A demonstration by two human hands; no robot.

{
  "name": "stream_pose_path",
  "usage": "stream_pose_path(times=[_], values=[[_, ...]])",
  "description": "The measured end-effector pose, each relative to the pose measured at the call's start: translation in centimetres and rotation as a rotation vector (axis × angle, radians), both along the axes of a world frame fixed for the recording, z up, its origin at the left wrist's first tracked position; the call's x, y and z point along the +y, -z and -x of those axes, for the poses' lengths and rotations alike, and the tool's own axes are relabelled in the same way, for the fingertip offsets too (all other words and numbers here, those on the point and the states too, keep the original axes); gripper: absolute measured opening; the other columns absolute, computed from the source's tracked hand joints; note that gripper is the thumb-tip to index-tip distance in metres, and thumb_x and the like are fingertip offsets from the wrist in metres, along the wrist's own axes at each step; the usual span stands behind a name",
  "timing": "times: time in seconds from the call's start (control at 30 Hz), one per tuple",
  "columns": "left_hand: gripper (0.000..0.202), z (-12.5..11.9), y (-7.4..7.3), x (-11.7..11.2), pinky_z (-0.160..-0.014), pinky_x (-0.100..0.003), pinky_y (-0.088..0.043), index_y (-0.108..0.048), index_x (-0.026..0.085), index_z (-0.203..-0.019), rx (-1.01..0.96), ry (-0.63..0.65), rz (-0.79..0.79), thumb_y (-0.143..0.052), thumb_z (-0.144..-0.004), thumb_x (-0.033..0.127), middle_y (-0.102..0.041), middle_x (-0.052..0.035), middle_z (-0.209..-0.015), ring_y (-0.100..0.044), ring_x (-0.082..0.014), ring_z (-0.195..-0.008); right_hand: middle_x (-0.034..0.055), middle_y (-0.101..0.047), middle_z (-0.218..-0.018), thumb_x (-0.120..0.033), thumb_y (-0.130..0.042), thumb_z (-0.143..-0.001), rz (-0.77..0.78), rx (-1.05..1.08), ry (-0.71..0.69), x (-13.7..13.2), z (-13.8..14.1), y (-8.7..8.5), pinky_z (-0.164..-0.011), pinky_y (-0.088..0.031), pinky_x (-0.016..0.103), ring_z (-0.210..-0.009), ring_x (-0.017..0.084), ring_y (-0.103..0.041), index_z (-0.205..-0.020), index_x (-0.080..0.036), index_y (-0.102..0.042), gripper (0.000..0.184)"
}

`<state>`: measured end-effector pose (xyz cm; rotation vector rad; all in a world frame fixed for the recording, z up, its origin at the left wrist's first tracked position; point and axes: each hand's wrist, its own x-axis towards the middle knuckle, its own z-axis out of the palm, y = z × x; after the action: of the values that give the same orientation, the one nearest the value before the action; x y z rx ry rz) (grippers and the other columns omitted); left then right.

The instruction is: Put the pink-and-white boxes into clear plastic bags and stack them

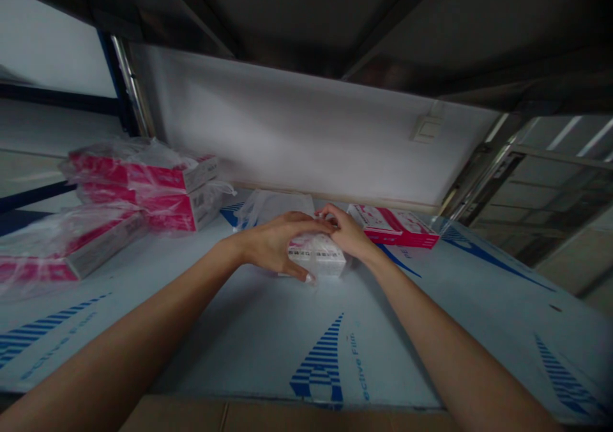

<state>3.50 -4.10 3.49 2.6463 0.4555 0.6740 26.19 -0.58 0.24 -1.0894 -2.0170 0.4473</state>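
Note:
A small white box (pixel 318 256) in clear plastic film lies on the work surface, straight ahead of me. My left hand (pixel 280 243) cups its left side, with the thumb at the front near a loose bit of film. My right hand (pixel 345 232) rests on its top right corner, and the fingertips of both hands nearly meet above it. Part of the box is hidden under my hands. A flat red and white box (pixel 393 226) lies just beyond my right hand, apart from it.
Several red and white boxes in plastic wrap (pixel 143 186) are piled at the left. Crumpled clear plastic (pixel 272 207) lies against the back wall. The surface has blue-printed protective film (pixel 354 330). A cardboard edge (pixel 287 416) runs along the front.

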Motion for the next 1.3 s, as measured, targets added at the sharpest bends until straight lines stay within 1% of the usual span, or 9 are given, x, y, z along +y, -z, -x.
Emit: stream_pose_path(times=[0.13, 0.33, 0.53, 0.63, 0.73, 0.9, 1.1, 1.2, 1.3], values=[[0.099, 0.4, 0.3, 0.3, -0.111, -0.054, -0.036, -0.044, 0.027, -0.149, 0.029, -0.047, 0.01, -0.088, -0.063, 0.045, -0.053, -0.0147, -0.144, -0.048, -0.0352, -0.131, -0.0002, -0.064, -0.075, -0.023, -0.054, -0.088, 0.007, 0.017, 0.031, -0.1, 0.0, 0.0, -0.064, -0.043, 0.03, -0.072, 0.019, -0.062, -0.083, -0.024, -0.049, 0.007], [0.103, 0.6, 0.1, 0.4, -0.102, -0.05, -0.044, -0.037, 0.027, -0.152, 0.101, -0.17, 0.037, -0.086, -0.062, 0.038, -0.055, -0.013, -0.138, -0.054, -0.0339, -0.123, 0.0005, -0.065, -0.074, -0.031, -0.055, -0.091, -0.035, 0.1, 0.014, -0.1, -0.4, 0.0, -0.06, -0.043, 0.028, -0.069, 0.018, -0.063, -0.086, -0.024, -0.049, 0.011], [0.094, 1.2, -1.5, -3.6, -0.099, -0.048, -0.045, -0.04, 0.028, -0.148, 0.135, -0.257, -0.13, -0.081, -0.064, 0.039, -0.057, -0.0115, -0.128, -0.054, -0.0338, -0.117, -0.0006, -0.063, -0.074, -0.038, -0.061, -0.091, -0.013, 0.198, -0.087, -1.5, 0.7, -1.0, -0.06, -0.046, 0.027, -0.071, 0.017, -0.063, -0.084, -0.023, -0.052, 0.019], [0.089, 3.4, -1.7, -7.1, -0.099, -0.048, -0.045, -0.045, 0.027, -0.142, 0.148, -0.412, -0.203, -0.081, -0.062, 0.042, -0.056, -0.0115, -0.125, -0.053, -0.0333, -0.113, -0.0003, -0.065, -0.079, -0.038, -0.063, -0.092, 0.034, 0.253, -0.194, -3.0, 2.8, -1.5, -0.066, -0.051, 0.029, -0.074, 0.017, -0.065, -0.088, -0.024, -0.054, 0.017], [0.087, 6.7, -1.2, -10.6, -0.099, -0.048, -0.045, -0.044, 0.028, -0.142, 0.176, -0.615, -0.209, -0.08, -0.063, 0.042, -0.054, -0.0109, -0.127, -0.052, -0.0327, -0.113, 0.0034, -0.07, -0.1, -0.033, -0.063, -0.093, 0.037, 0.22, -0.324, -4.7, 5.9, -1.4, -0.083, -0.055, 0.034, -0.094, 0.018, -0.068, -0.103, -0.025, -0.06, 0.013], [0.076, 12.4, 0.5, -14.2, -0.099, -0.05, -0.044, -0.049, 0.025, -0.137, 0.205, -1.082, -0.238, -0.077, -0.067, 0.04, -0.055, -0.0125, -0.129, -0.051, -0.0354, -0.117, 0.0078, -0.059, -0.142, -0.029, -0.062, -0.093, -0.071, -0.076, -0.527, -7.0, 12.5, -0.9, -0.111, -0.043, 0.044, -0.133, 0.022, -0.053, -0.126, -0.027, -0.063, 0.033], [0.069, 15.5, 2.8, -15.1, -0.094, -0.062, -0.04, -0.052, 0.022, -0.139, 0.262, -1.583, -0.216, -0.061, -0.081, 0.059, -0.059, -0.0199, -0.127, -0.052, -0.0443, -0.118, 0.0105, -0.055, -0.146, -0.027, -0.058, -0.093, -0.259, -0.307, -0.445, -8.6, 20.7, -0.4, -0.113, -0.041, 0.041, -0.133, 0.024, -0.052, -0.139, -0.02, -0.056, 0.047], [0.07, 15.8, 3.8, -14.8, -0.1, -0.064, -0.034, -0.051, 0.023, -0.142, 0.239, -1.676, -0.321, -0.058, -0.084, 0.061, -0.05, -0.0227, -0.14, -0.039, -0.0476, -0.133, 0.0107, -0.056, -0.144, -0.024, -0.054, -0.094, -0.343, -0.395, -0.369, -8.4, 22.9, -0.1, -0.111, -0.043, 0.042, -0.13, 0.026, -0.053, -0.142, -0.019, -0.054, 0.048], [0.066, 16.2, 4.3, -14.2, -0.106, -0.062, -0.029, -0.05, 0.027, -0.144, 0.19, -1.656, -0.408, -0.058, -0.085, 0.056, -0.032, -0.0196, -0.157, -0.026, -0.0463, -0.143, 0.0107, -0.057, -0.142, -0.024, -0.054, -0.094, -0.44, -0.462, -0.303, -7.7, 23.6, -0.1, -0.11, -0.043, 0.044, -0.126, 0.028, -0.053, -0.141, -0.02, -0.056, 0.047]])
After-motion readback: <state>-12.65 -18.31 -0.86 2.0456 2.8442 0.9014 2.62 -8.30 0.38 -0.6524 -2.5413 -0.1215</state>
